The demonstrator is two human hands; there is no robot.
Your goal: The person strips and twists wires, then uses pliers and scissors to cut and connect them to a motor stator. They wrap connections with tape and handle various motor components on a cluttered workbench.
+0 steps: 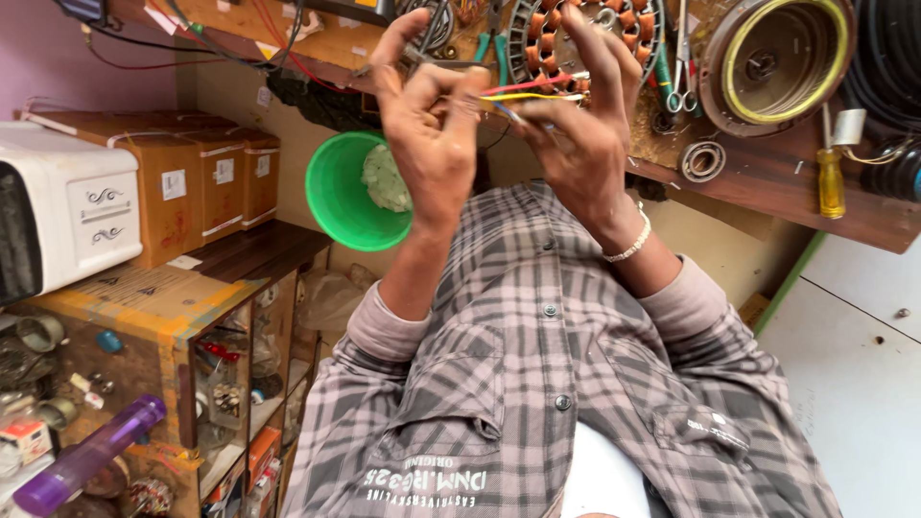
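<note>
A brown wooden surface (767, 177) runs along the top of the view. On it lie a round metal cover (772, 58) and a coil winding (547, 38), with a green bowl (338, 197) at its edge. In front of the winding, the left hand (432, 129) and right hand (576, 139) are both raised. Each hand's fingers are curled and pinched on the wires (530, 92). These thin red, yellow and blue strands are stretched between the two hands, just below the winding.
</note>
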